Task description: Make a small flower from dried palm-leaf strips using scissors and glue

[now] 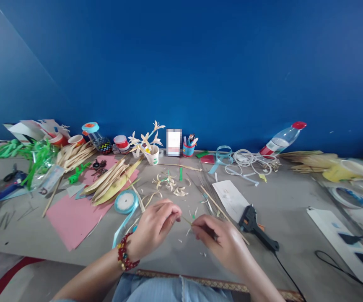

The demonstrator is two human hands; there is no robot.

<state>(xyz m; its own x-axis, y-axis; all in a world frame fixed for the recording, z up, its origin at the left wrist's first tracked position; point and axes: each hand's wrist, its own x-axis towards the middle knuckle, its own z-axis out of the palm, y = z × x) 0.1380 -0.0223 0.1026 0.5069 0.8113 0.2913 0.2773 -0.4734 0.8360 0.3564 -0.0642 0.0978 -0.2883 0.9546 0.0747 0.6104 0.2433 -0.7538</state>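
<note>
Deep blue wall (200, 63) fills the upper half of the head view, and below it a grey table (294, 218) runs across the frame, covered with craft material.

Low in the centre of the frame, a very thin green stem (187, 220) is stretched between the two hands. It looks like a short pale-green strip, slightly tilted, with small cream scraps on the table under it.

On the left of it, the left hand (154, 228), with a red bead bracelet (124, 253) at the wrist, has its fingers curled together, and thumb and forefinger are pinched on the left end of the stem. On the right, the right hand (222, 241) is a little blurred; its fingertips are closed on the other end of the stem.

Just right of the right hand lies a black glue gun (257, 228). A roll of light blue ribbon (125, 202) sits upper left of the left hand, next to a pink sheet (71, 218). Cream paper flowers (145, 140) stand in a cup near the wall.
</note>
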